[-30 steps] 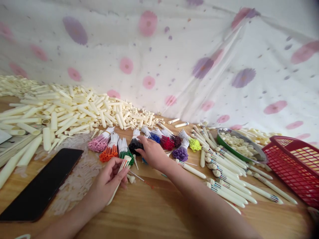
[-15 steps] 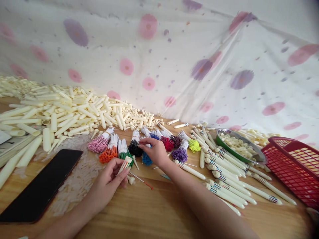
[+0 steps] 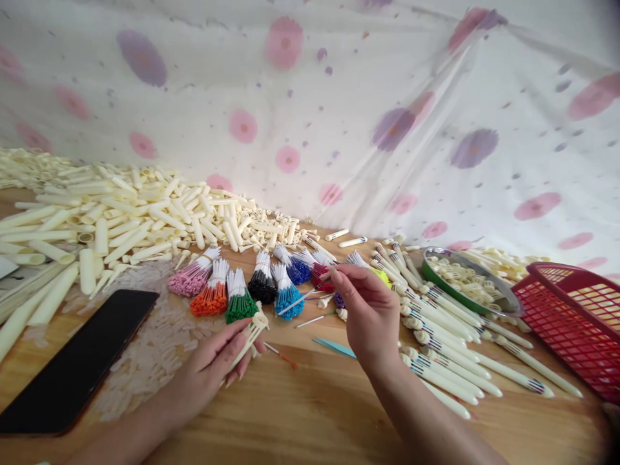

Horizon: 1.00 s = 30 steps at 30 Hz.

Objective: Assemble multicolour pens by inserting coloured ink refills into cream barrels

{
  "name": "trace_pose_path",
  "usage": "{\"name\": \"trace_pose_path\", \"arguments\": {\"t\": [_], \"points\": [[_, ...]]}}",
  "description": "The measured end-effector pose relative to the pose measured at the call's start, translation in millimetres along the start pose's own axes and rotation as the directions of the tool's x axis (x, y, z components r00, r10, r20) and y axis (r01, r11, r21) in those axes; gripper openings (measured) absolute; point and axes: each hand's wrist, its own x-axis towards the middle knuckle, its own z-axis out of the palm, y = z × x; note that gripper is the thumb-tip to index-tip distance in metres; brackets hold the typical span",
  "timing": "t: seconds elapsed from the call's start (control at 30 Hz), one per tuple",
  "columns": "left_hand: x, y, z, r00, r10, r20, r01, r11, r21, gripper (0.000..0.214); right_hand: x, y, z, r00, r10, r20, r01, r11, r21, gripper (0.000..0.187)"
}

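Observation:
My left hand (image 3: 216, 358) is closed around a cream slotted pen barrel (image 3: 254, 330), its open end tilted up to the right; a bit of green shows in a slot. My right hand (image 3: 372, 318) pinches a thin white pen refill (image 3: 296, 303) by its dark end, the white end pointing down-left toward the barrel. Behind my hands stand rubber-banded refill bundles, among them green (image 3: 238, 303), black (image 3: 262, 284), light blue (image 3: 289, 300) and orange (image 3: 209, 298). A loose orange-tipped refill (image 3: 283, 356) lies beside my left fingers.
Cream barrels (image 3: 140, 206) are heaped at the back left. A black phone (image 3: 80, 361) lies beside clear plastic pieces (image 3: 145, 361). Blue tweezers (image 3: 334, 347) rest near my right wrist. Assembled pens (image 3: 445, 361), a green-sided bowl (image 3: 431, 274) and a red basket (image 3: 566, 323) are at right.
My right hand has moved from the black bundle to the right and lifted out a refill. My left hand has turned the barrel slightly and shifted a little right and down.

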Motion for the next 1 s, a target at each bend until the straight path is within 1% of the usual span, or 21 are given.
{"name": "trace_pose_path", "arguments": {"t": [0.07,0.13,0.17,0.23,0.3,0.37,0.47,0.6,0.67,0.8,0.83,0.9,0.97,1.0], "points": [[-2,-4,-0.8,0.999,-0.016,-0.035,0.017,0.999,0.033,0.043,-2,-1,1,1.000,0.024,0.016,-0.024,0.999,0.048,0.003],[-3,-6,-1.5,0.997,0.014,-0.075,-0.006,0.995,0.101,0.041,-5,0,4,0.999,0.037,0.039,-0.040,0.996,0.077,0.003],[-3,-6,-1.6,0.997,0.035,-0.065,-0.026,0.991,0.130,0.038,-7,1,6,0.997,0.051,0.050,-0.055,0.994,0.090,0.004],[-3,-3,-1.2,0.998,0.052,0.022,-0.055,0.989,0.140,0.031,-10,3,10,0.992,0.103,0.079,-0.112,0.987,0.118,0.005],[-4,-1,-0.1,0.994,0.037,0.106,-0.047,0.994,0.094,0.031,-14,5,13,0.980,0.165,0.114,-0.181,0.972,0.150,0.004],[-5,2,1.2,0.990,0.026,0.140,-0.032,0.998,0.044,0.034,-16,6,16,0.970,0.203,0.136,-0.226,0.958,0.179,0.003],[-5,5,2.4,0.988,0.030,0.150,-0.033,0.999,0.013,0.037,-20,6,19,0.963,0.223,0.149,-0.249,0.949,0.194,0.003],[-5,4,2.1,0.986,0.025,0.162,-0.028,0.999,0.017,0.035,-26,8,24,0.952,0.258,0.165,-0.286,0.942,0.178,0.005],[-6,3,1.5,0.985,0.024,0.172,-0.029,0.999,0.025,0.035,-30,10,26,0.939,0.280,0.200,-0.317,0.930,0.186,0.005],[-7,1,0.7,0.985,0.043,0.168,-0.050,0.998,0.038,0.035,-39,15,31,0.894,0.325,0.308,-0.396,0.894,0.208,0.007],[-7,1,0.6,0.985,0.051,0.163,-0.060,0.997,0.053,0.034,-40,16,31,0.891,0.319,0.322,-0.392,0.899,0.195,0.008],[-6,1,0.4,0.987,0.080,0.142,-0.096,0.990,0.104,0.031,-40,19,31,0.902,0.280,0.329,-0.338,0.931,0.135,0.010],[-5,1,0.2,0.986,0.126,0.114,-0.145,0.973,0.180,0.027,-39,21,30,0.909,0.248,0.335,-0.281,0.958,0.053,0.011],[-4,1,0.1,0.984,0.151,0.096,-0.169,0.960,0.223,0.025,-38,22,29,0.905,0.252,0.343,-0.274,0.962,0.017,0.011]]}}
